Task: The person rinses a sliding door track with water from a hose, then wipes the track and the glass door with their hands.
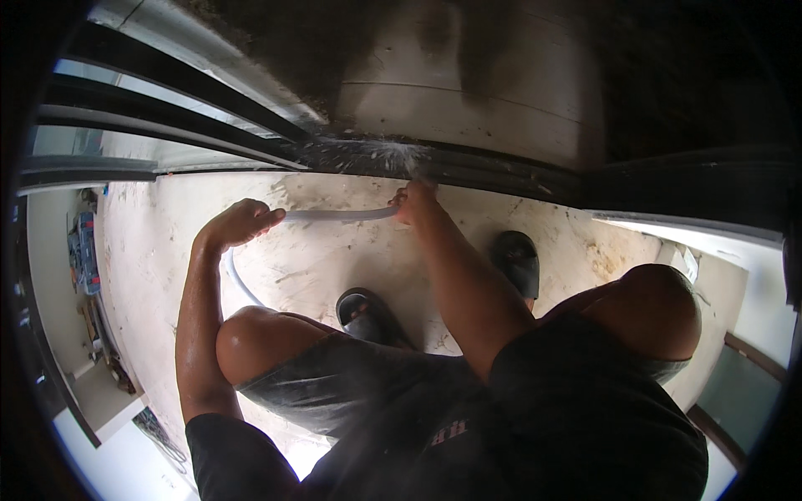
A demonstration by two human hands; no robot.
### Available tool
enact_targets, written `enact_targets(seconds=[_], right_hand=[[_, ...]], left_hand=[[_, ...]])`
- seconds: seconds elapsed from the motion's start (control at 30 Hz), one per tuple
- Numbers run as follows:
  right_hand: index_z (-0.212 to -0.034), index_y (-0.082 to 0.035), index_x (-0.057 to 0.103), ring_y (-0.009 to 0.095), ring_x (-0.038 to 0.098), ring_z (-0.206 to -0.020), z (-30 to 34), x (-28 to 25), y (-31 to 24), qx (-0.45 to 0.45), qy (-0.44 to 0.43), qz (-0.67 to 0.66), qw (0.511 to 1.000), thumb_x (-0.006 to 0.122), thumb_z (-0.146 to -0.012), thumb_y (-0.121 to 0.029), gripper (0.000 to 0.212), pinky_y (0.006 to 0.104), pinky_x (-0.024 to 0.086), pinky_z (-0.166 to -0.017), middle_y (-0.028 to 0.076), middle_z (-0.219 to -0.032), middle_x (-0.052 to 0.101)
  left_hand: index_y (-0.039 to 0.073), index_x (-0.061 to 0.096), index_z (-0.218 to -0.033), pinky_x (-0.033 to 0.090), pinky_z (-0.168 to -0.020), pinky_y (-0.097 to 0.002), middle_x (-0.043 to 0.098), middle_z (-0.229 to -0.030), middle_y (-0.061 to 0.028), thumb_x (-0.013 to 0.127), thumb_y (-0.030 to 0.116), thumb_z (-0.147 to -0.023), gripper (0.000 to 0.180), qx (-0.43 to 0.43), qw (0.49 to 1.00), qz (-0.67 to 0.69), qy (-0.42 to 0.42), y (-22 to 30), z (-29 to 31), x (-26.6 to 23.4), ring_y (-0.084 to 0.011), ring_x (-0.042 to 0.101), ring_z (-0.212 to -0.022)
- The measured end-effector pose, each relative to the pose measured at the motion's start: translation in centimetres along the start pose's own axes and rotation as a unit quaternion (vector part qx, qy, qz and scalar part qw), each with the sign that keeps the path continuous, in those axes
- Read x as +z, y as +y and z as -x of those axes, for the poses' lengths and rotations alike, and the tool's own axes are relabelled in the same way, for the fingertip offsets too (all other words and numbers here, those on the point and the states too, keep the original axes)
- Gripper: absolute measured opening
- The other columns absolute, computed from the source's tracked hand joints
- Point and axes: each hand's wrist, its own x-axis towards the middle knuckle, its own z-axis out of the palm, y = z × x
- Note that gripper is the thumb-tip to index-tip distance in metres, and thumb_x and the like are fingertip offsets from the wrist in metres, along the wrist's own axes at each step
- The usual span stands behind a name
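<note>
A pale, whitish hose [338,215] runs between my hands. My left hand [242,224] is closed round it, and from there the hose bends down beside my left knee. Further to the right, my right hand [415,200] grips the hose close to its end; the hose tip itself is hidden by the fingers. Water [397,153] splashes in white streaks just beyond that hand, onto a long black frame rail [501,177] at floor level.
Above the rail stands a dark, glossy panel [468,75] with blurred reflections. Black bars [184,79] slant across the upper left. My feet, in black sandals [515,259], rest on a stained pale floor [309,259]. Blue and dark items [86,250] lie along the left side.
</note>
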Motion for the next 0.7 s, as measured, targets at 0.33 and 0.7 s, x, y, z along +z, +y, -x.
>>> enact_targets(seconds=[0.33,0.7], right_hand=[[-0.112,-0.023,0.051,0.022,0.042,-0.097,-1.0,-8.6,-8.0,-0.153,0.016,0.233,0.96,0.043,-0.097,-0.044,0.028,0.0466,0.039,-0.083,-0.002,-0.108,0.048],[-0.136,-0.037,0.056,0.016,0.05,-0.133,2.5,-18.4,-13.5,-0.249,0.206,0.935,0.146,0.044,-0.096,-0.043,0.041,0.0494,0.037,-0.11,-0.007,-0.14,0.057]], left_hand=[[0.009,0.056,-0.069,0.042,-0.057,-0.0303,0.052,-0.064,-0.0002,0.053,0.064,-0.094,0.061,0.133,0.986,-0.046,-0.095,6.7,-5.3,1.0,-0.012,0.048,-0.059],[0.004,0.066,-0.096,0.047,-0.079,-0.0428,0.063,-0.084,-0.0086,0.033,0.075,-0.095,0.079,0.235,0.946,-0.159,-0.16,14.1,-10.3,5.5,-0.0236,0.059,-0.085]])
